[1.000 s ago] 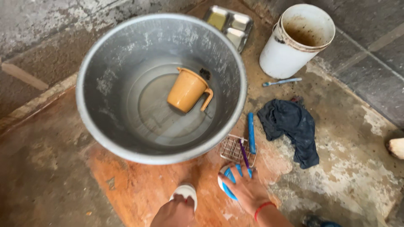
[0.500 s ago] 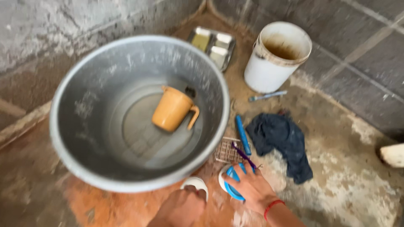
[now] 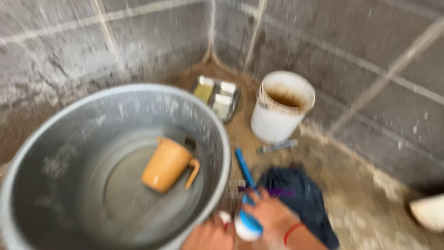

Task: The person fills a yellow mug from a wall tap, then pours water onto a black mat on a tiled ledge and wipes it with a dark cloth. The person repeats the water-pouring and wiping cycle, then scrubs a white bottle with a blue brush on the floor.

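The view is blurred by motion. My right hand, with a red band at the wrist, is closed over a round white and blue object low on the floor, beside a dark blue cloth. My left hand shows only at the bottom edge, with a small white thing at its fingertips; its grip is not clear. Both hands are just outside the rim of a large metal basin. An orange plastic mug lies on its side inside the basin.
A stained white bucket stands near the wall corner. A metal tray with pale blocks lies behind the basin. A blue stick and a grey handle lie on the wet floor. A white object sits at the right edge.
The view has tilted up towards the tiled walls, so basin and bucket sit lower in frame. My right hand has closed round the white and blue object and shifted towards the cloth.
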